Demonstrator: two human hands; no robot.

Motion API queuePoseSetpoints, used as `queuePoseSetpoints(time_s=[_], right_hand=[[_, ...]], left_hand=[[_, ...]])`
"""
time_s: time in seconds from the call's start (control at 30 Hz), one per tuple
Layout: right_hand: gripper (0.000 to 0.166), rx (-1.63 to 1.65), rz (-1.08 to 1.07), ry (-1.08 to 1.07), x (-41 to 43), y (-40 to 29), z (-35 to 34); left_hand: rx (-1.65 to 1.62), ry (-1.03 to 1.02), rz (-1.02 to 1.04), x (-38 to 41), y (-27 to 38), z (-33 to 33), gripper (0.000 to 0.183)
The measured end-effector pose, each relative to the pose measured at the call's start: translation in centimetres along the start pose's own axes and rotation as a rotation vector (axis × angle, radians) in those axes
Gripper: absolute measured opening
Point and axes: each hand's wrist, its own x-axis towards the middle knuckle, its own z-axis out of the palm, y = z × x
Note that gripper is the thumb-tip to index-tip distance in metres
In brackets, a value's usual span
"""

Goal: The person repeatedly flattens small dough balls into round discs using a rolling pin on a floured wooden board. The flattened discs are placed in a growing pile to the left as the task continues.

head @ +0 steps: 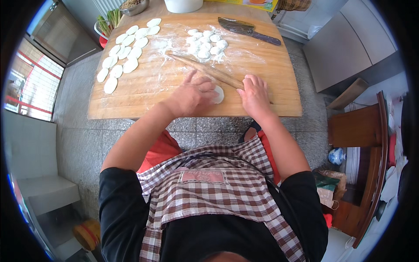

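Observation:
My right hand point(255, 95) is closed around the near right end of a tapered wooden rolling pin point(209, 69), which slants away to the far left across a wooden board point(131, 101). My left hand point(193, 93), slightly blurred, has its fingers on the left edge of a thin dough round point(219, 95) and hides part of it. The round lies just on the near side of the pin. Beyond the pin sits a cluster of small flattened dough pieces point(204, 46) in loose flour. Rolled dough wrappers point(131, 65) cover the board's left side, some overlapping.
A cleaver point(250, 30) with a dark handle lies at the far right of the board. Behind the board stand a white container point(184, 5) and a metal bowl point(134, 7) of food. Green onions point(113, 19) stick up at the far left corner. A wooden cabinet point(355, 127) stands at right.

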Motion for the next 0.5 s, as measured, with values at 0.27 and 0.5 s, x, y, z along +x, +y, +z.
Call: queuePoseSetpoints(time_s=[0.27, 0.5], right_hand=[[0.03, 0.052, -0.044, 0.059, -1.2, -2.3, -1.9], [0.026, 0.042, -0.149, -0.075, -3.3, -3.8, -3.0]], left_hand=[[-0.006, 0.182, -0.321, -3.9, 3.0, 0.5, 0.028], [0.065, 0.271, -0.441, -5.8, 3.9, 0.0, 0.047]])
